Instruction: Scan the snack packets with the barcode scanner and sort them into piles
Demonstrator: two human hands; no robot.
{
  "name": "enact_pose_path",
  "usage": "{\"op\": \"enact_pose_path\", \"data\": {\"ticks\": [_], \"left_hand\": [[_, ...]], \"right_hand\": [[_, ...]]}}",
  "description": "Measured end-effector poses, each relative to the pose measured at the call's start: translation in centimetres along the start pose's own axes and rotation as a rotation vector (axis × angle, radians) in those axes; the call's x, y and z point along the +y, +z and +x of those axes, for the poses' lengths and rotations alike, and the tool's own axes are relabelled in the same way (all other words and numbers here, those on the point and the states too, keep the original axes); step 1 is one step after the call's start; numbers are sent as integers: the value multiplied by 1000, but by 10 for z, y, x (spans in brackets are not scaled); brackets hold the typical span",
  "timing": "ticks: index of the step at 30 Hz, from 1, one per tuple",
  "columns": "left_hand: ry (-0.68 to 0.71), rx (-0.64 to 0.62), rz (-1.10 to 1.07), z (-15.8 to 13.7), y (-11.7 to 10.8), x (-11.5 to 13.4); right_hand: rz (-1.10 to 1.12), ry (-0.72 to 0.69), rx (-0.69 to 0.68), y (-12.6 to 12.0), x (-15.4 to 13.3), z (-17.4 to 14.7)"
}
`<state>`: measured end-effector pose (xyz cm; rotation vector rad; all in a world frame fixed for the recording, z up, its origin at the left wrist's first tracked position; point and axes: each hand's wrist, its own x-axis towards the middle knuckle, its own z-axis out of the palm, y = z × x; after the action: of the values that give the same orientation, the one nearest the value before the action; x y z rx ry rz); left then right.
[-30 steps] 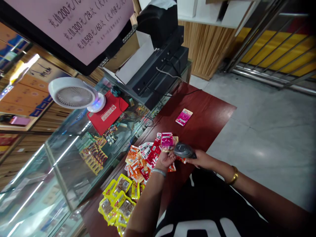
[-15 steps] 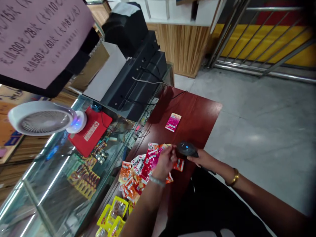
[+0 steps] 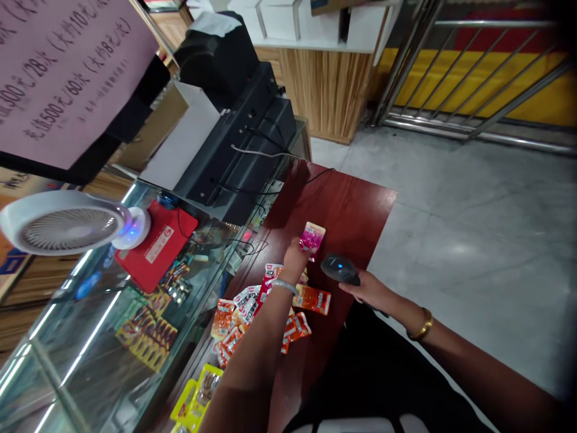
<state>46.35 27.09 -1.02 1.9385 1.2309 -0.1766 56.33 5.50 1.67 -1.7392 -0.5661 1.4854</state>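
Note:
My left hand (image 3: pixel 297 260) is closed on the near end of a pink-and-cream snack packet (image 3: pixel 314 234), low over the dark red tabletop; part of the packet is hidden by the fingers. Wrapped round the handle of a black handheld barcode scanner (image 3: pixel 339 269) is my right hand (image 3: pixel 370 291). The scanner has a small blue light and points toward the packet. Under and beside my left forearm lies a pile of snack packets, among them an orange packet (image 3: pixel 312 299) and white packets (image 3: pixel 247 304). Yellow snack packs (image 3: pixel 198 391) lie nearer to me.
Left of the red tabletop (image 3: pixel 347 207) runs a glass display counter (image 3: pixel 97 337). On it stand a white fan (image 3: pixel 74 222), a red folder-like pad (image 3: pixel 157 246) and black boxy equipment (image 3: pixel 243 141) with cables. A metal railing (image 3: pixel 469 78) stands beyond the floor at right.
My left hand has moved from the pile up to the pink packet and taken hold of it, shifting it slightly toward me. The scanner stays in my right hand. The view has shifted slightly.

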Motion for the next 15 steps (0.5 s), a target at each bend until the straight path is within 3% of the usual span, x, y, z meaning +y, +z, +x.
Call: {"op": "enact_pose_path", "data": {"ticks": [5,15], "left_hand": [[-36,-6,-82,-66,-4,-49],[-225,95,-134,-160,-9,-103]], "right_hand": [[-10,-52,-35,16,-12,4],[-291,-216,-255,60,-26,-5]]}}
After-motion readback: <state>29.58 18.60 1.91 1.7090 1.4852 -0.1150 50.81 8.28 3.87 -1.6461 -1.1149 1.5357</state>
